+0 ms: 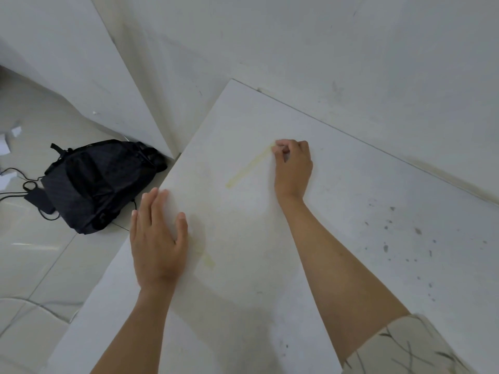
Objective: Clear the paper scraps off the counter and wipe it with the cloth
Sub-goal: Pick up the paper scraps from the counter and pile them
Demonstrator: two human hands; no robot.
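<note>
Pinching the far end of a yellowish strip point(248, 166) on the counter point(351, 211), the right hand point(293, 168) is nearer; strip runs toward 8 o'clock; left hand point(158, 238) spread flat.

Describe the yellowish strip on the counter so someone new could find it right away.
Start at the white counter that fills the middle of the view. The right hand rests near its far edge, fingers curled at one end of the strip. It is a thin, pale yellow band running diagonally toward the near left, long and straight, unlike the dark specks to the right.
</note>
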